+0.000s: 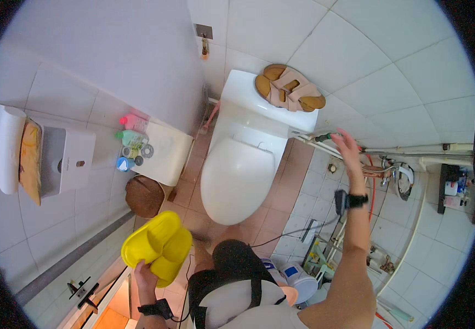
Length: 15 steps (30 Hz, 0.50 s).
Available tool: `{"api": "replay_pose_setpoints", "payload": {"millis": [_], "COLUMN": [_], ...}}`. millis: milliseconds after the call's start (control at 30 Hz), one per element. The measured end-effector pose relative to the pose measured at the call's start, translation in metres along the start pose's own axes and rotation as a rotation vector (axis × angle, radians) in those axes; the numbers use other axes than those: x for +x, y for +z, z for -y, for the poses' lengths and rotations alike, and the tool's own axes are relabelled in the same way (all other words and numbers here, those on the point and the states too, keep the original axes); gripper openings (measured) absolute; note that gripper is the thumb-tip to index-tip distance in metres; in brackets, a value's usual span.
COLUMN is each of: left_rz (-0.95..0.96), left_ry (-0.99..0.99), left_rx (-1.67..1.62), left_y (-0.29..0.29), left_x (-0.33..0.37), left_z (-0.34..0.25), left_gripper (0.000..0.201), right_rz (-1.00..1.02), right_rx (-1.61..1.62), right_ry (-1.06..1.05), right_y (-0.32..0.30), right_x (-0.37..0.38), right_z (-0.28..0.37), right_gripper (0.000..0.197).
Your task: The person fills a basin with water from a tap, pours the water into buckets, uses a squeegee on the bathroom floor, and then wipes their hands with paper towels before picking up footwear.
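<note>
My left hand (146, 277) grips a pair of yellow slippers (158, 245) by their near edge, the two held together at the lower left. Stretched out at the right, my right hand (348, 151) has its fingers extended and apart, with nothing seen in them. Just beside its fingertips is a dark green and black handle-like fitting (325, 137) by the wall pipe; I cannot tell whether they touch. Ahead stands a white toilet (237, 175) with its lid down. Pinkish sandals (290, 90) with brown soles lie on the tank top.
Left of the toilet, several bottles (133, 137) stand on a white cabinet (169, 156), near a brown-topped bin (144, 196). A tissue box (67, 159) hangs on the left wall. Taps (388, 170) and a red hose (373, 189) run along the right. White buckets (300, 279) stand at the lower right.
</note>
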<state>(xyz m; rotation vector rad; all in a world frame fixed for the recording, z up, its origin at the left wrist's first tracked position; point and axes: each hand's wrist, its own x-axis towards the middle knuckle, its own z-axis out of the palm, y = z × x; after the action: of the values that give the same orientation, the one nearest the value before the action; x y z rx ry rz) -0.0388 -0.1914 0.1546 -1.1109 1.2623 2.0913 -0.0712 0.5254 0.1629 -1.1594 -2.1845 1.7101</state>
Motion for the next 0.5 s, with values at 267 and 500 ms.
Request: {"api": "replay_pose_setpoints", "payload": {"millis": [267,500], "left_rz": [-0.224,-0.24], "left_ry": [0.045,0.009], "left_rx": [-0.138,-0.276], "left_y": [-0.038,-0.028], "left_x": [-0.022,-0.039], "left_z": [0.0,-0.002], "left_gripper": [0.046,0.05], "right_rz": [-0.292,-0.455], "right_rx": [-0.291,-0.476], "right_ry": [-0.191,-0.205], "right_y": [0.139,0.174], "right_x": [0.146,0.135], "right_z": [-0.056,-0.011], "right_gripper": [0.074,0.068]}}
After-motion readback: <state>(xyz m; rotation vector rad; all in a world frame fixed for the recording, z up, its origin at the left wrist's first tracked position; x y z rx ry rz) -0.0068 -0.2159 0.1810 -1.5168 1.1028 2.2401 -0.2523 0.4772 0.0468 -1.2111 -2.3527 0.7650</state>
